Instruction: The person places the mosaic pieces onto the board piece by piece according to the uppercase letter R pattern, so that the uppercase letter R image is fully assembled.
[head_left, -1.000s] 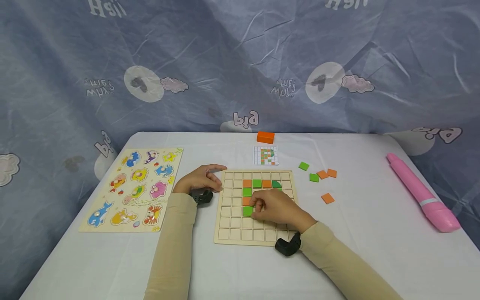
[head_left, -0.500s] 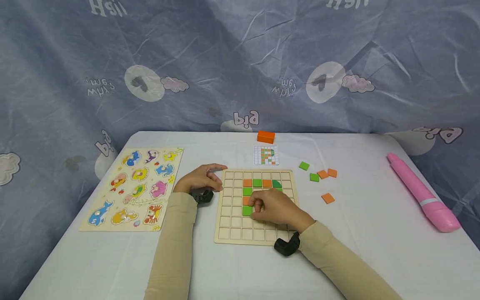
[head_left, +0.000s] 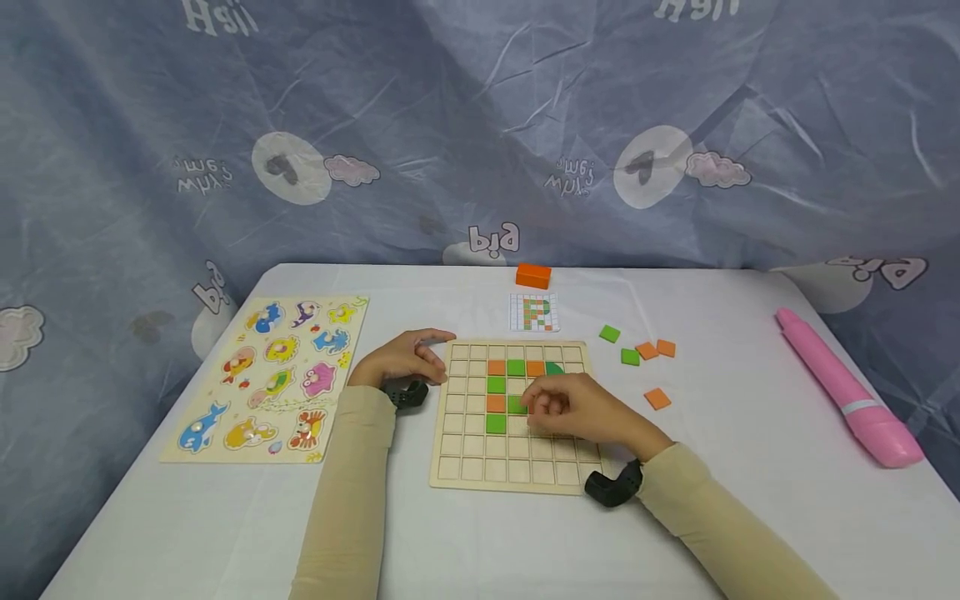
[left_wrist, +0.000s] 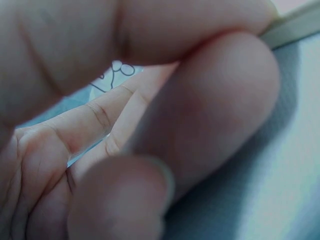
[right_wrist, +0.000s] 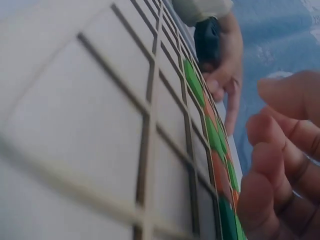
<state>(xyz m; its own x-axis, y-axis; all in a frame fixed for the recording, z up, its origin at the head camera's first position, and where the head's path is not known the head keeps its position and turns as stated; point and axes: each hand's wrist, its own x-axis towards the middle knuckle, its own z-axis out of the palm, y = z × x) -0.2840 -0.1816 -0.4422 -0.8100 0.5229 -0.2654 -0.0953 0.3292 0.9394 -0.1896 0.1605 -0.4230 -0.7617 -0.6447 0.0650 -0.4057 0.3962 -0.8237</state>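
Observation:
A square wooden grid board (head_left: 465, 467) lies in the middle of the table. Set in its cells are orange and green square tiles and a dark green rounded piece (head_left: 553, 368). My right hand (head_left: 573, 407) hovers over the board's right half, fingertips beside a green tile (head_left: 517, 405). In the right wrist view, nothing shows between the loosely bent fingers (right_wrist: 267, 160). At the board's left edge rests my left hand (head_left: 405, 357), index finger stretched toward the upper left corner. The left wrist view shows its fingers (left_wrist: 220, 95) close up by the board's edge, holding nothing.
Loose green tiles (head_left: 610, 333) and orange tiles (head_left: 657, 399) lie right of the board. Behind it are a pattern card (head_left: 534, 312) and an orange block (head_left: 533, 276). An animal puzzle board (head_left: 262, 400) lies left, a pink tapered object (head_left: 847, 387) far right.
My right hand has moved right, away from the left tile column, uncovering a green tile in the cell beside the orange one. The left hand stays put.

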